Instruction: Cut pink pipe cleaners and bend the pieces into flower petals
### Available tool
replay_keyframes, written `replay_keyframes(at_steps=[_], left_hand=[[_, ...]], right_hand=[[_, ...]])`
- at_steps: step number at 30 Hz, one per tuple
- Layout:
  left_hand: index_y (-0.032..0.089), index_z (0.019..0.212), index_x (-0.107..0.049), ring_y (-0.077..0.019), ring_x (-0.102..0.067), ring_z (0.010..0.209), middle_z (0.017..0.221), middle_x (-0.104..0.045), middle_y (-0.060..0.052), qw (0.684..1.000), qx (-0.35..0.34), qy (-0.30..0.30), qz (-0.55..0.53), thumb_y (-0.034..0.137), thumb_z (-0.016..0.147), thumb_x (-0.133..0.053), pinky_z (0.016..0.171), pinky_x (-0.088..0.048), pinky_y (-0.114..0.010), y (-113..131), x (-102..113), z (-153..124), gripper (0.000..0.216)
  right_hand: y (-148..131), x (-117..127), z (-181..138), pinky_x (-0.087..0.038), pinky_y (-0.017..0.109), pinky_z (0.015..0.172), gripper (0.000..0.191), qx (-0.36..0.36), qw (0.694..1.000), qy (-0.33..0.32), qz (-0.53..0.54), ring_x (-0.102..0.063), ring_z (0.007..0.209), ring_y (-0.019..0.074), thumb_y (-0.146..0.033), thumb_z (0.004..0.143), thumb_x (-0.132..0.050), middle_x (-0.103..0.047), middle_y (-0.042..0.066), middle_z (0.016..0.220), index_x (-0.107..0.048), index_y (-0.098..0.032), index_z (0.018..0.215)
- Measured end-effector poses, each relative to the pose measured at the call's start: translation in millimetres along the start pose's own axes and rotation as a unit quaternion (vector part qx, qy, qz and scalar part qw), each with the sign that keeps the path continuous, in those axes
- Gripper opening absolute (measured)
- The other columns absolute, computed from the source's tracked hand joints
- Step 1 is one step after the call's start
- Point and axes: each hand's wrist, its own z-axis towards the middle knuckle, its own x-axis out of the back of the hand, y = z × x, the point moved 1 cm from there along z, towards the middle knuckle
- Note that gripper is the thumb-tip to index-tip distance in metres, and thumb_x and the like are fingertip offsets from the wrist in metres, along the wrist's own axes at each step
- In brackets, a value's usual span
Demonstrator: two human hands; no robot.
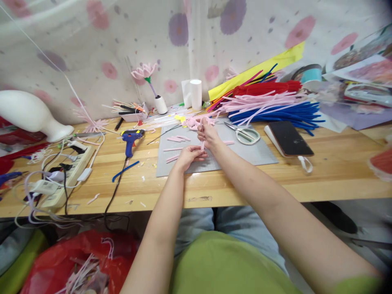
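Observation:
My left hand (189, 156) and my right hand (208, 134) meet over a grey cutting mat (251, 154) on the wooden table (337, 171). Both are closed in a pinch on one pink pipe cleaner piece (202, 143), which stands upright between them. The left hand grips its lower end, the right its upper end. Short folded pink pieces (178, 139) lie on the mat to the left of the hands. More pink pieces (191, 121) are heaped just behind the right hand.
Scissors (244, 133) and a phone (289, 139) lie right of the hands. Bundles of pink, blue and red pipe cleaners (275, 104) fill the back right. A blue glue gun (131, 138) and a power strip (67, 171) with cables sit left. A red bag (76, 261) hangs below the table edge.

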Motion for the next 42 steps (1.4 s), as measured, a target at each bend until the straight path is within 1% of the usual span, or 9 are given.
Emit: replay_keyframes(at_steps=[3,7,11,15,19,22,28,36,42], left_hand=[[0.011,0.078,-0.058,-0.0123,-0.065,0.06,0.066,-0.065,-0.003,0.998,-0.018,0.057,0.022,0.008,0.067,-0.069,0.062,-0.052,-0.025,-2.1,-3.9,1.8,0.016],[0.012,0.075,-0.057,-0.0108,-0.063,0.055,0.062,-0.064,-0.001,0.987,-0.075,0.143,0.016,0.005,0.07,-0.064,0.06,-0.052,-0.024,-1.9,-7.5,2.1,0.011],[0.011,0.075,-0.059,-0.0112,-0.064,0.059,0.066,-0.066,-0.002,0.991,-0.071,0.114,-0.022,0.01,0.068,-0.067,0.064,-0.052,-0.025,2.8,-3.6,-0.8,0.011],[0.009,0.076,-0.061,-0.0102,-0.063,0.057,0.067,-0.067,-0.004,0.997,-0.064,0.048,-0.014,0.014,0.066,-0.071,0.06,-0.051,-0.023,5.5,4.1,-2.3,0.015],[0.008,0.077,-0.06,-0.01,-0.062,0.053,0.064,-0.066,-0.003,0.999,-0.047,0.006,0.013,0.015,0.065,-0.071,0.056,-0.05,-0.023,4.2,7.8,-2.6,0.017],[0.01,0.08,-0.056,-0.0108,-0.062,0.052,0.062,-0.066,-0.003,0.999,-0.041,0.008,0.019,0.015,0.066,-0.07,0.057,-0.051,-0.024,4.3,6.9,-4.2,0.02],[0.012,0.085,-0.05,-0.0118,-0.062,0.049,0.058,-0.065,-0.001,0.996,-0.008,0.031,0.088,0.007,0.068,-0.067,0.057,-0.051,-0.026,5.2,0.9,-6.7,0.025],[0.013,0.087,-0.048,-0.0111,-0.06,0.045,0.052,-0.062,0.002,0.982,-0.015,0.028,0.184,0.005,0.071,-0.064,0.051,-0.049,-0.022,5.5,9.0,-5.2,0.024],[0.011,0.09,-0.053,-0.0101,-0.06,0.044,0.055,-0.063,0.001,0.974,-0.02,0.021,0.223,0.008,0.069,-0.068,0.05,-0.048,-0.021,9.4,23.1,-2.3,0.026]], right_hand=[[2.2,1.1,4.0,-0.015,0.014,0.032,0.034,-0.009,0.999,0.007,0.033,-0.019,0.034,0.0023,-0.055,0.078,-0.055,-0.036,-0.01,0.05,-0.049,-0.022,0.084],[7.2,7.5,6.4,-0.039,0.014,0.046,0.025,-0.031,0.998,0.007,0.061,-0.046,0.048,0.0044,-0.042,0.077,-0.062,-0.051,-0.006,0.058,-0.051,-0.02,0.081],[8.8,26.4,-2.9,-0.045,0.017,0.058,0.021,-0.118,0.983,-0.133,-0.042,-0.053,0.06,0.0068,-0.022,0.071,-0.07,-0.06,-0.003,0.069,-0.059,-0.018,0.088],[7.3,51.9,-10.1,-0.043,0.019,0.054,0.03,-0.221,0.926,-0.29,-0.099,-0.049,0.055,0.0066,-0.019,0.068,-0.072,-0.06,0.0,0.067,-0.062,-0.012,0.096],[8.2,60.5,-8.4,-0.033,0.016,0.044,0.03,-0.227,0.907,-0.342,-0.093,-0.041,0.046,0.003,-0.021,0.066,-0.074,-0.058,-0.001,0.063,-0.061,-0.01,0.091],[11.2,57.1,-5.5,-0.033,0.016,0.044,0.026,-0.211,0.923,-0.307,-0.095,-0.042,0.046,0.0028,-0.023,0.061,-0.078,-0.055,-0.003,0.056,-0.059,-0.011,0.075],[4.2,58.5,0.6,-0.041,0.017,0.048,0.022,-0.17,0.967,-0.142,-0.122,-0.044,0.044,0.0033,-0.014,0.062,-0.076,-0.05,-0.005,0.048,-0.055,-0.012,0.066],[-14.1,57.8,10.3,-0.033,0.014,0.039,0.026,-0.079,0.981,0.001,-0.175,-0.039,0.038,0.0017,-0.011,0.067,-0.07,-0.046,-0.006,0.043,-0.047,-0.014,0.056],[-24.6,56.1,14.5,-0.038,0.013,0.044,0.024,-0.05,0.978,0.068,-0.19,-0.041,0.04,0.0019,-0.012,0.069,-0.069,-0.045,-0.006,0.042,-0.048,-0.014,0.057]])
